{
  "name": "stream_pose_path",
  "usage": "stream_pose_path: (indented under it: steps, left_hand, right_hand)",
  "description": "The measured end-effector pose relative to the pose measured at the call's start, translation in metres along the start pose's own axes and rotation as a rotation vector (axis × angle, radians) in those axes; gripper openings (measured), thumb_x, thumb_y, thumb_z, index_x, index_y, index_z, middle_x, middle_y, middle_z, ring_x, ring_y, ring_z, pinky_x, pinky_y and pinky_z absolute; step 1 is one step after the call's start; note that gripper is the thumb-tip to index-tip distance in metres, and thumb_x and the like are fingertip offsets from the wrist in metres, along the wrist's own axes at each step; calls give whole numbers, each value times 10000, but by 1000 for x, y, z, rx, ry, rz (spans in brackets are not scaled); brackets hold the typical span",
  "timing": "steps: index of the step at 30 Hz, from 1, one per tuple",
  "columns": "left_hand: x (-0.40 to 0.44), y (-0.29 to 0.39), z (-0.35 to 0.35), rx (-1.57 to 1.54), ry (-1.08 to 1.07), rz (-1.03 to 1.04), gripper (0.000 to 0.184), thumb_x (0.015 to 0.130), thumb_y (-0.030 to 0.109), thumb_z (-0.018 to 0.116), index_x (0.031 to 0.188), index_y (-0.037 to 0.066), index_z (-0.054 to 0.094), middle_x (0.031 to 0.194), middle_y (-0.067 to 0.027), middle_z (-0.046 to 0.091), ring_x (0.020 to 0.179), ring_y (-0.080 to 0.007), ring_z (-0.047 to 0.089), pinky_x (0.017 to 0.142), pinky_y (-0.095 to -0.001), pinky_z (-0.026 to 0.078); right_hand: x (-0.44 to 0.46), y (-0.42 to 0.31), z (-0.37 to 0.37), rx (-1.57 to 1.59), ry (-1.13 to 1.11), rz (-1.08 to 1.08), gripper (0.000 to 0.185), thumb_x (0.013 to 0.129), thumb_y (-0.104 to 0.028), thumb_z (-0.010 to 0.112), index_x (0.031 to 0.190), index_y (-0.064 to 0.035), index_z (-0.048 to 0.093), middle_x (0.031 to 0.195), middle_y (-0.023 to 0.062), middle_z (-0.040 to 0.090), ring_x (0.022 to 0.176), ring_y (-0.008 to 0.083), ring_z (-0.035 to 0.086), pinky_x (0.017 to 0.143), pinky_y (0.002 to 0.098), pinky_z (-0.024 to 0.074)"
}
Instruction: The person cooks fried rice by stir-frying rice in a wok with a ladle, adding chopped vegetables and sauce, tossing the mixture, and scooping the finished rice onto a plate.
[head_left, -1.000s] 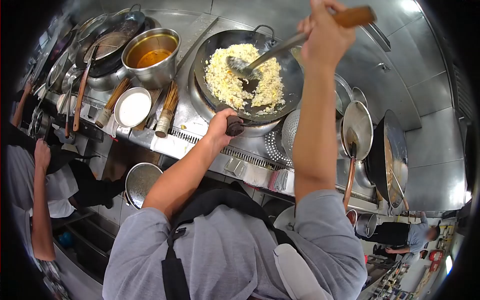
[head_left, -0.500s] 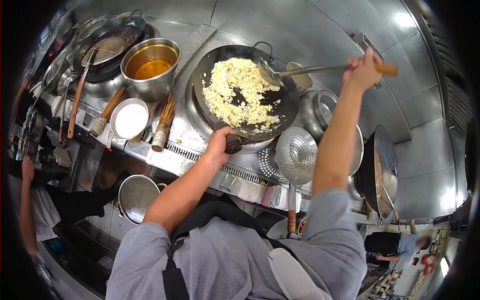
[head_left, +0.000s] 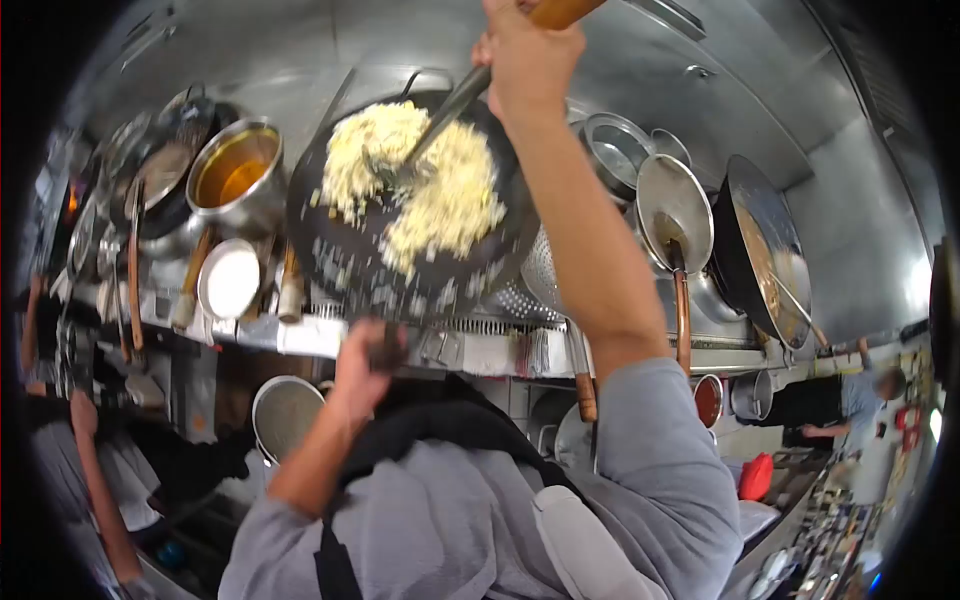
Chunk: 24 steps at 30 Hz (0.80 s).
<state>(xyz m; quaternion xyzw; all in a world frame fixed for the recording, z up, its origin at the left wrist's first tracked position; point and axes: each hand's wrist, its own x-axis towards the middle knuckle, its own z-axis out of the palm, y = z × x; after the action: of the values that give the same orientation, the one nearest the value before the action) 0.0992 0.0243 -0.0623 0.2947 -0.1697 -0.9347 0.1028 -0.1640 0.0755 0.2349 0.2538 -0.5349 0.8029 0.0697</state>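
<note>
My left hand [head_left: 357, 372] is wrapped round the dark handle [head_left: 387, 348] of a large black wok [head_left: 340, 250]. Fried rice with yellow egg bits [head_left: 462, 185] fills the wok's middle and far side, with loose grains blurred along its near side. In my right hand [head_left: 535, 62] is the wooden handle of a long metal ladle [head_left: 450, 112], held above the far right of the wok. The ladle's head lies among the rice, left of centre, partly smeared by motion.
To the left stand a steel pot of orange liquid [head_left: 205, 210], a white-filled bowl [head_left: 230, 281] and brushes. A perforated strainer [head_left: 542, 275], a mesh strainer [head_left: 675, 205] and another wok [head_left: 738, 240] are at right. Co-workers [head_left: 845, 400] appear at both sides.
The wok has shifted left and towards me, lifted or tilted, and the rice has spread. My right hand has swung left, carrying the ladle head from the wok's right side into the rice.
</note>
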Motion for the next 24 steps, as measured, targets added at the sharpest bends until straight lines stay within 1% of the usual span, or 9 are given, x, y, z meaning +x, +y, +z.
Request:
stream_pose_path:
  steps: [2, 4, 8, 13, 16, 19, 20, 22, 24]
  left_hand:
    - [-39, -1, 17, 100, 63, 14, 131, 795, 142, 612, 903, 74, 584, 885, -96, 609, 814, -260, 624, 744, -402, 543]
    - [-31, -2, 31, -4, 23, -16, 121, 781, 148, 628, 867, 70, 594, 851, -99, 615, 776, -262, 624, 712, -402, 536]
    - [63, 17, 61, 73, -31, -96, 153, 799, 169, 634, 931, 103, 595, 978, -90, 630, 891, -253, 624, 758, -418, 507]
    - [17, -6, -10, 134, -112, 8, 341, 711, 168, 631, 1039, 82, 590, 932, -115, 627, 795, -250, 617, 706, -405, 532]
    - [-15, 13, 50, 108, -25, -80, 157, 780, 165, 609, 914, 84, 595, 891, -102, 647, 766, -250, 622, 716, -399, 533]
    - [37, 38, 89, 169, -48, -139, 106, 811, 198, 630, 836, 102, 593, 841, -86, 646, 803, -258, 639, 763, -441, 525]
    - [47, 29, 76, 136, -40, -102, 110, 808, 208, 634, 841, 112, 591, 861, -82, 643, 836, -258, 640, 770, -454, 523]
    - [52, 13, 34, 66, -28, -69, 107, 793, 194, 636, 861, 129, 586, 902, -69, 630, 916, -260, 638, 786, -489, 517]
    - [17, 8, 2, 173, -42, -101, 141, 765, 149, 615, 893, 104, 579, 887, -75, 622, 856, -259, 627, 734, -448, 533]
  right_hand:
    - [-14, -97, 11, 8, 83, 178, 163, 914, -159, 682, 913, -62, 551, 590, -32, 479, 430, 71, 437, 411, 210, 384]
    - [-12, -111, -9, 193, -324, -133, 169, 915, -149, 679, 903, -56, 539, 588, -31, 471, 429, 67, 432, 408, 213, 391]
    - [-23, -20, 15, -76, -212, 50, 170, 865, -141, 719, 876, -45, 579, 656, -17, 529, 474, 74, 478, 439, 244, 405]
    - [34, 8, 5, -202, -9, -537, 180, 867, -162, 718, 851, -30, 597, 654, -7, 528, 515, 73, 489, 452, 263, 389]
    - [70, -11, -17, 379, -464, -142, 144, 910, -107, 657, 846, -80, 531, 571, -42, 410, 441, 101, 411, 441, 272, 383]
    - [36, 33, -8, 350, -331, 206, 141, 853, -88, 708, 855, -55, 571, 608, -23, 496, 492, 111, 507, 467, 274, 443]
    - [-8, 18, 22, -158, -157, -150, 160, 827, -105, 735, 851, -40, 591, 641, 2, 549, 516, 113, 544, 471, 280, 459]
    - [22, 55, 23, -143, 2, -537, 187, 802, -134, 758, 825, -40, 598, 635, 37, 573, 448, 120, 521, 408, 297, 418]
    - [32, 7, 19, -131, -62, -314, 188, 805, -132, 754, 818, -45, 587, 637, 40, 571, 444, 120, 513, 404, 295, 406]
